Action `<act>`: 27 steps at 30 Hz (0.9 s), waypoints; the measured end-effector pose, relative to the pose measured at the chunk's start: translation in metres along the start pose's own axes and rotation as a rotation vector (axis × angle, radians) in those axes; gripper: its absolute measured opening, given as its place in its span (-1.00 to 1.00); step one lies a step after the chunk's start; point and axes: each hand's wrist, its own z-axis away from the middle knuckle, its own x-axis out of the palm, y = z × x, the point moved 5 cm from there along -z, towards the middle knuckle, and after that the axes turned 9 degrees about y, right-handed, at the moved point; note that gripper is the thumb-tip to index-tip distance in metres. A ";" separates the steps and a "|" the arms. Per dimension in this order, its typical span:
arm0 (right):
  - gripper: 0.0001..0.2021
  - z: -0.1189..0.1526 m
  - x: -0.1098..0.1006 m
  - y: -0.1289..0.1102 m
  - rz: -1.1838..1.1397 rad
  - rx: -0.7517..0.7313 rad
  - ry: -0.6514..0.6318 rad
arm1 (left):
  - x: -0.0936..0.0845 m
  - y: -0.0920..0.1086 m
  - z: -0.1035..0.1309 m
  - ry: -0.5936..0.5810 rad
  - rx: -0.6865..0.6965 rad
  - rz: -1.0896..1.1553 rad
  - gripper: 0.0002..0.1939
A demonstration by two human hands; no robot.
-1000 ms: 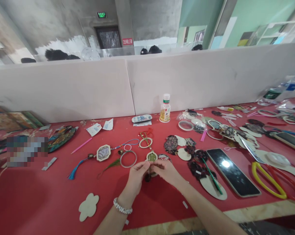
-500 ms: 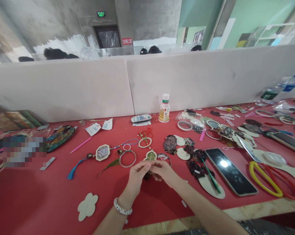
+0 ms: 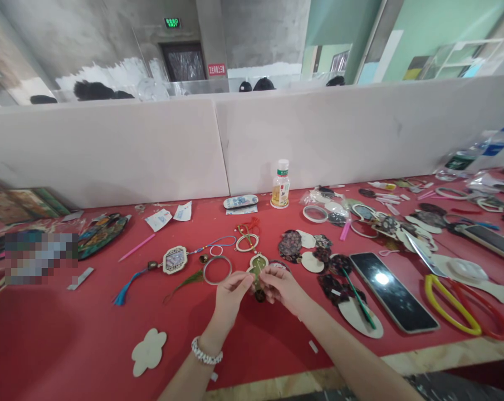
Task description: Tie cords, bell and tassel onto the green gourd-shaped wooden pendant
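Green pendant between my left hand and right hand; fingertips bunched, whether pinching it I cannot tell. Phone at its three o'clock.

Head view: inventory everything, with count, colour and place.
Table: one, red, foreground.
Divider: one, white, behind table.
Exit sign: one, green, rear wall.
Capped bottle: one, clear, before divider.
Water bottles: apparently two, clear, far right.
Oval case: one, blue and white, beside capped bottle.
Tasselled pendant: one, cream and blue, left.
Pencil: one, pink, left.
Flower piece: one, cream, near left.
Phones: two, black, right.
Scissors: one pair, yellow and red handles, right.
Craft scraps: uncountable, dark and cream, right.
Green pendant: one, cream edged, centre.
Bracelet: one, white, left wrist.
Left hand: one, bare, by green pendant.
Right hand: one, bare, likewise.
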 end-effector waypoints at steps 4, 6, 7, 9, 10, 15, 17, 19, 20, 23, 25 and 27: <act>-0.76 -0.002 0.002 0.002 0.165 -0.125 -0.032 | 0.001 -0.002 0.001 -0.026 0.011 -0.095 -0.84; -0.76 -0.004 0.002 0.005 0.210 -0.140 -0.043 | 0.002 -0.002 0.001 -0.050 0.007 -0.123 -0.83; -0.77 -0.005 0.002 0.007 0.224 -0.139 -0.044 | 0.003 -0.002 0.002 -0.052 0.006 -0.132 -0.83; -0.77 -0.007 -0.001 0.009 0.241 -0.140 -0.034 | 0.003 0.001 0.002 -0.045 0.008 -0.146 -0.83; -0.77 -0.008 -0.002 0.009 0.247 -0.139 -0.025 | 0.004 0.003 0.002 -0.044 0.009 -0.153 -0.83; -0.78 -0.006 -0.001 0.006 0.285 -0.102 -0.050 | 0.007 0.005 0.004 -0.065 -0.024 -0.135 -0.82; -0.78 -0.004 0.001 0.005 0.309 -0.088 -0.075 | 0.008 0.004 0.004 -0.080 -0.038 -0.132 -0.82; -0.78 -0.003 0.002 0.004 0.326 -0.089 -0.083 | 0.009 0.002 0.005 -0.096 -0.047 -0.142 -0.81; -0.79 -0.003 0.003 0.004 0.332 -0.092 -0.087 | 0.009 0.001 0.005 -0.100 -0.049 -0.147 -0.81; -0.79 -0.003 0.002 0.006 0.341 -0.103 -0.097 | 0.009 0.000 0.005 -0.109 -0.047 -0.156 -0.81; -0.78 -0.002 0.002 0.006 0.328 -0.117 -0.111 | 0.009 0.000 0.004 -0.107 -0.041 -0.156 -0.81; -0.77 0.000 0.004 0.004 0.300 -0.146 -0.126 | 0.007 0.001 0.004 -0.099 -0.037 -0.146 -0.82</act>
